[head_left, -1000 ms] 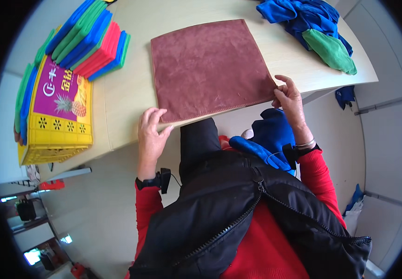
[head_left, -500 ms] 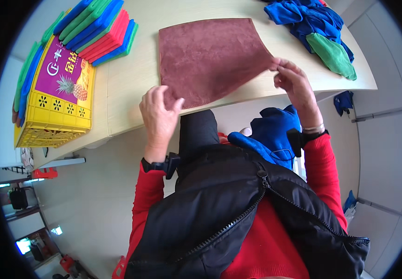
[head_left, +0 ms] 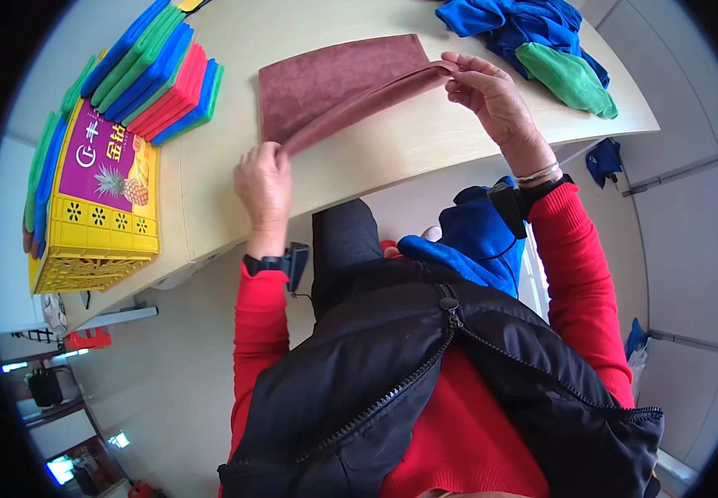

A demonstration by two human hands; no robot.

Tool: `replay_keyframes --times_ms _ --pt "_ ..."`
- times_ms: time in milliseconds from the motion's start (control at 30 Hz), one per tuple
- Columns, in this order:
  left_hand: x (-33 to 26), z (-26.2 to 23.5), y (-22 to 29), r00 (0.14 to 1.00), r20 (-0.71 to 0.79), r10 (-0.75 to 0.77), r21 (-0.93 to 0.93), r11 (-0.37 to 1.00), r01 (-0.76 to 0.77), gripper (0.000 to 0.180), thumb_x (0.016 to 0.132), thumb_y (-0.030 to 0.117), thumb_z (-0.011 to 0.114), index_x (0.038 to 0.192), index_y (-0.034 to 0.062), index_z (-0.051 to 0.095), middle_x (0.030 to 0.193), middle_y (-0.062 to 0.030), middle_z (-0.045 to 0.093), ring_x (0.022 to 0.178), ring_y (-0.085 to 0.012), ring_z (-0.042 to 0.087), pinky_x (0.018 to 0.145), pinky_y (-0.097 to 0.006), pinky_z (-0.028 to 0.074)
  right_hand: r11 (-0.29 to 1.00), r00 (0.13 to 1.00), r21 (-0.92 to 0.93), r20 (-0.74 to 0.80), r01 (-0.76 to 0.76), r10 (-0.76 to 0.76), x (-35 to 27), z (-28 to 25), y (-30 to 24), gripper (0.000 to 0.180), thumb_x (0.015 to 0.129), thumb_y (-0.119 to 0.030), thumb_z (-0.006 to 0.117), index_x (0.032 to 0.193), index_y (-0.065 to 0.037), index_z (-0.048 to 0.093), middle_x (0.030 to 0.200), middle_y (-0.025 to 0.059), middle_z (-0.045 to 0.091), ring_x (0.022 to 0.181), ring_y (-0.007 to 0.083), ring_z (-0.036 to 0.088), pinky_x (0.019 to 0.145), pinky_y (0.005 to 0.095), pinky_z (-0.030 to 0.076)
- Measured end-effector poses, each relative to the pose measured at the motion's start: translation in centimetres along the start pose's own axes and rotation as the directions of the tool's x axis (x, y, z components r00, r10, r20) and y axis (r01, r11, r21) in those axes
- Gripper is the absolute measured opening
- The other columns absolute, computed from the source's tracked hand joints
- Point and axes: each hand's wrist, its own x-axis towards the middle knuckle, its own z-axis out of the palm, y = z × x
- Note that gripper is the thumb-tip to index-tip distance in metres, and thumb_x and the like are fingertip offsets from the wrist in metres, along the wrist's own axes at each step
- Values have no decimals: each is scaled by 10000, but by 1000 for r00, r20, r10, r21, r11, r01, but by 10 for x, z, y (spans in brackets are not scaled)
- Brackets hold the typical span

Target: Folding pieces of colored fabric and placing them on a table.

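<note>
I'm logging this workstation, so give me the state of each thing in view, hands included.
Brown cloth: far part flat on the table, near edge lifted
Left hand: closed on the cloth's near left corner
Right hand: pinching its near right corner
Stacked cloths: folded
Blue cloths: crumpled, heaped
Green cloth: loosely bunched
Black vest: partly unzipped

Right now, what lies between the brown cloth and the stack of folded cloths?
In the head view, a bare strip of pale tabletop lies between the brown cloth and the stack of folded cloths.
</note>
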Motion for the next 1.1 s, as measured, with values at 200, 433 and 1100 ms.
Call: replay_keyframes --times_ms 200,433,1100 --pt "14 -39 -38 949 310 -59 -273 951 148 125 827 124 729 901 27 705 825 -120 683 781 -277 659 700 -365 500 992 991 -80 -104 -97 89 -31 -20 18 282 985 -124 593 1241 -13 634 1016 38 690 789 91 642 771 238 543" --pt "8 -28 -67 748 650 -136 -366 806 465 183 850 103 718 1015 25 727 760 -120 656 680 -207 634 670 -317 491 941 968 -250 -161 -229 193 -62 -42 45 263 995 -193 608 1200 -33 651 974 37 701 741 82 635 729 230 534" --pt "-42 -19 -42 985 169 41 -382 924 27 144 812 -39 689 944 18 685 937 -87 649 808 -221 655 727 -305 529 931 942 -210 -226 -297 249 -70 -47 56 187 972 -223 663 1058 -61 700 868 7 679 711 83 646 701 238 552"
